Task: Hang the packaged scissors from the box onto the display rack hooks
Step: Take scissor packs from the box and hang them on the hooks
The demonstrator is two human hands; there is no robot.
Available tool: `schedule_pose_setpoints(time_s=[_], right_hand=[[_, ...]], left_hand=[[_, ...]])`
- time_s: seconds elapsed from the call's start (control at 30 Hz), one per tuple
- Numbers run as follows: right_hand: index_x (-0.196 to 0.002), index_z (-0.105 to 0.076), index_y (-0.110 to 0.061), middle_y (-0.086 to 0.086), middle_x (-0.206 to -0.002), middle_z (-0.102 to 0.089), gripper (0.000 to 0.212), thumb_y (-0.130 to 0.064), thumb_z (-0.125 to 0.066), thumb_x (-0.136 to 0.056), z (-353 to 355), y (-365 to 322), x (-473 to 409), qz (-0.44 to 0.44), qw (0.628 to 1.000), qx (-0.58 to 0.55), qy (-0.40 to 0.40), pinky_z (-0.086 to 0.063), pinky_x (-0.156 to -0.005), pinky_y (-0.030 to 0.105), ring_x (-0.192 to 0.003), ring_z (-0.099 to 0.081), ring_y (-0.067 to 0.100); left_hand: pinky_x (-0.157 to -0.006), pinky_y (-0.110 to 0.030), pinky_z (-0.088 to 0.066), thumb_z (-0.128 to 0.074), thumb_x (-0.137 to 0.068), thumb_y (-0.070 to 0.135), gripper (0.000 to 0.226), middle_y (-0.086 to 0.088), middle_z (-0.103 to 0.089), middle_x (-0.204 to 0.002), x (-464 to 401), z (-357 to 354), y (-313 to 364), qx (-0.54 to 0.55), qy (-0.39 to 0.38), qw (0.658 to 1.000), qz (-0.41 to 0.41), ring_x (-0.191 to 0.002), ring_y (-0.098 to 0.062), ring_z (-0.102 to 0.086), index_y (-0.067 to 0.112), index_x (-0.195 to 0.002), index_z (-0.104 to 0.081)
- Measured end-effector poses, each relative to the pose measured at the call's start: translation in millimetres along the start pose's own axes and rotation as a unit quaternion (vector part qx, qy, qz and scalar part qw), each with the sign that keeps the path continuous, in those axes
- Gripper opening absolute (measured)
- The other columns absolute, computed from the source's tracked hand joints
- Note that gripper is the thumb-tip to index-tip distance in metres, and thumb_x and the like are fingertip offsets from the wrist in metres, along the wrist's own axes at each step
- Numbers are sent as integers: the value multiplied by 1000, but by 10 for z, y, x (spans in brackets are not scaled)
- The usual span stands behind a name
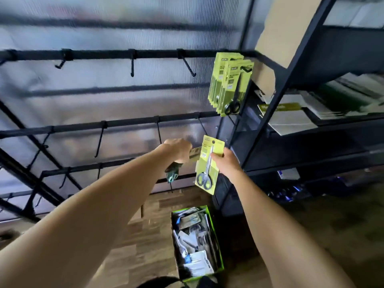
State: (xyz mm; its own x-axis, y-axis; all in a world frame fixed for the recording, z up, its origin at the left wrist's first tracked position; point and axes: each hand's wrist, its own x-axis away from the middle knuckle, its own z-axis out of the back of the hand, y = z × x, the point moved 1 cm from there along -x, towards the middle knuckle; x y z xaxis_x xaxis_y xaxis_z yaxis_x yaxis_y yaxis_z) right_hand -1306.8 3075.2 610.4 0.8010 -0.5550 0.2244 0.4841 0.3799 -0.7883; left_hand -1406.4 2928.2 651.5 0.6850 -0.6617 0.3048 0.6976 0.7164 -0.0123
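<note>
Against the far wall: black display rack [133, 54], hung scissor packs [230, 86] on its upper-right hook. Below, on the floor: open box [216, 229]. Right hand [225, 161] pinches one upright scissor pack [208, 165]; left hand [178, 150] grips another pack [194, 154], mostly hidden.

Wood-plank floor [145, 235], ribbed translucent wall [104, 96], dark shelving [311, 121].

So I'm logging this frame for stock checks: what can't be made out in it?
- Head view, left hand: its fingers and most of its pack are hidden behind the hand and blurred.
- Hanging packs: count unclear, they overlap; print too small.
- Box: contents jumbled, near end cut off by a dark shape.
- Right hand: its pack has unreadable print.
</note>
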Motion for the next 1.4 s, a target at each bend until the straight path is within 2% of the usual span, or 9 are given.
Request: schedule_pose_setpoints(time_s=[0.2, 0.3, 0.47, 0.73, 0.93, 1.03, 1.17, 1.3, 1.4], right_hand=[[-99, -55, -11, 5, -90, -58, 29, -39, -48, -99, 474, -418, 80, 40, 995, -41, 76, -45, -76, 36, -83, -56, 25], [-118, -57, -13, 2, -96, -62, 29, -31, -56, -95, 764, -596, 59, 85, 986, -65, 130, -42, -62, 31, -81, -57, 21], [-147, -38, -12, 8, -149, -44, 50, -30, -46, -102, 1157, -912, -34, 114, 981, -89, 131, -37, -101, 34, -133, -43, 26], [-152, -29, -13, 9, -152, -41, 52, -26, -40, -103, 1549, -1226, -378, 149, 971, -123, 143, -35, -102, 29, -135, -42, 28], [-147, -40, -20, 3, -145, -48, 44, -25, -43, -103, 1815, -1303, -551, 149, 974, -39, 164, -39, -95, 32, -125, -49, 27], [-135, -50, -19, 4, -126, -60, 35, -26, -43, -101, 1836, -1349, -610, 171, 972, 20, 163, -41, -76, 29, -96, -53, 24], [-135, -47, -8, 11, -114, -63, 37, -21, -40, -100, 1733, -1355, -724, 210, 965, 60, 146, -28, -51, 23, -82, -51, 24], [-120, -52, -4, 10, -95, -60, 29, -18, -39, -98, 1658, -1210, -770, 247, 956, -3, 160, -35, -64, 30, -80, -54, 25], [-116, -53, -7, 11, -97, -63, 27, -21, -39, -98, 1665, -1084, -833, 242, 952, -61, 176, -35, -57, 27, -84, -60, 28]], left_hand=[[-66, -33, -42, -53, -89, 9, 39, -7, -61, -111, 84, 599, 86, -23, 66, 997, -34, -90, -25, -56, 14, -127, -46], [-65, -33, -46, -52, -94, 22, 31, -5, -61, -101, 68, 876, 169, -33, 84, 996, -30, -87, -23, -59, 11, -122, -48], [-72, -30, -55, -49, -96, 22, 15, -1, -62, -90, 0, 1290, 315, -44, 120, 992, -6, -80, -18, -62, 10, -104, -56], [-71, -32, -43, -49, -94, 15, 21, 5, -48, -78, -139, 1736, 602, -82, 163, 982, 51, -78, -19, -54, 13, -114, -55], [-61, -29, -40, -49, -92, 12, 31, -1, -62, -100, -170, 1853, 692, -87, 161, 979, 91, -79, -17, -58, 12, -122, -54], [-59, -27, -42, -50, -91, 12, 28, 0, -62, -93, -171, 1886, 730, -84, 155, 977, 122, -74, -16, -58, 13, -118, -57], [-61, -29, -46, -52, -90, 11, 25, -1, -61, -89, -132, 1909, 782, -86, 135, 975, 153, -73, -18, -58, 11, -115, -57], [-62, -31, -44, -47, -89, 8, 20, -2, -59, -86, -91, 1933, 817, -91, 133, 971, 178, -68, -18, -53, 11, -106, -56], [-63, -32, -44, -47, -90, 11, 16, -1, -58, -84, -75, 1950, 812, -99, 139, 968, 185, -68, -18, -53, 12, -104, -57]])
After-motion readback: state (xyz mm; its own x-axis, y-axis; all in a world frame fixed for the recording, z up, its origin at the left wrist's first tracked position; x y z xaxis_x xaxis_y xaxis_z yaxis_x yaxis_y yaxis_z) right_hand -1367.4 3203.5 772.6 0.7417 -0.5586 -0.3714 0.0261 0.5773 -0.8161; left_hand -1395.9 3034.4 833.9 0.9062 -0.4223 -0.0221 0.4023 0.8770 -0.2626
